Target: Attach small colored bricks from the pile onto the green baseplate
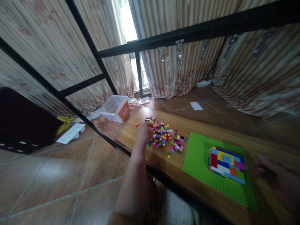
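Observation:
My left hand [144, 133] reaches into the left part of a loose pile of small coloured toy bricks [164, 134] on the wooden bench. Its fingers point away from me and are mostly hidden behind the hand, so any brick in them does not show. To the right lies a green baseplate [197, 156], bearing a low, flat build of multicoloured bricks [226, 164]. My right hand [275, 172] is beside the baseplate's right edge, apart from the build. It is dark and blurred, and I cannot make out anything in its fingers.
The narrow wooden bench [131, 128] has a dark frame edge. Beyond its left end, a clear plastic box [112, 109] with an orange label stands on the floor. A black metal frame [164, 39] with hanging clips crosses in front of the curtains. A dark suitcase [25, 122] stands left.

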{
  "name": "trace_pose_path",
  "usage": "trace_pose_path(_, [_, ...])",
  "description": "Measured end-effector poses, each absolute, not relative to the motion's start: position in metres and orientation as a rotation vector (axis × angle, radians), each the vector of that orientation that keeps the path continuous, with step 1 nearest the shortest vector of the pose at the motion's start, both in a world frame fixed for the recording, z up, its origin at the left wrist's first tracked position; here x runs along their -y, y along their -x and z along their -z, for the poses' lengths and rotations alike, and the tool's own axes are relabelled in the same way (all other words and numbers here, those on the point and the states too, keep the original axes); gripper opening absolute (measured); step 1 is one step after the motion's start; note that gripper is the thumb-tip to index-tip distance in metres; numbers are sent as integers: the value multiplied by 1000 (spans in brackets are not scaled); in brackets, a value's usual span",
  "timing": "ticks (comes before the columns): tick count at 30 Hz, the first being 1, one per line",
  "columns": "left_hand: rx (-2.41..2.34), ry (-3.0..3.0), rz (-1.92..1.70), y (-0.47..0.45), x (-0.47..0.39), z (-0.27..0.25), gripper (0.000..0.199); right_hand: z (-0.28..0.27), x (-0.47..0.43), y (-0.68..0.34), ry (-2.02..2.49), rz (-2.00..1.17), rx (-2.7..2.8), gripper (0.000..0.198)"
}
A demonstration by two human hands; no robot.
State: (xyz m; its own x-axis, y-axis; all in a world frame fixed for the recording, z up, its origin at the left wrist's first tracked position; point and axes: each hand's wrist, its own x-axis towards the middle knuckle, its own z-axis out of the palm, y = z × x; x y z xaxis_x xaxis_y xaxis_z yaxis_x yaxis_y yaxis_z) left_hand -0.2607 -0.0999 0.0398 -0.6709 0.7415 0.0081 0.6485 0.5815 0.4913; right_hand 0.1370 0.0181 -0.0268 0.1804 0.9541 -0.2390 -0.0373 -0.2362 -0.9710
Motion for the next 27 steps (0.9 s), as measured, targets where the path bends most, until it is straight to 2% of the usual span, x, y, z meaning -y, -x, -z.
trace_pose_path(4, [-2654, -1048, -488, 282, 120, -40, 38, 23, -17, -132, 1451, -1335, 821, 12])
trace_pose_path(9, [-2678, -1028, -407, 298, 129, -34, 37, 23, -19, -129, 1462, -1365, 817, 11])
trace_pose_path(12, [-2620, -1061, -384, 302, 129, -28, 32, 24, -19, -128, 1436, -1376, 807, 13])
trace_pose_path(19, [-2569, -1057, -387, 298, 123, -26, 40, 20, -17, -123, 1453, -1383, 814, 19])
trace_pose_path(27, [-2629, -1018, -387, 294, 117, -25, 28, 12, -14, -115, 1465, -1380, 777, 17])
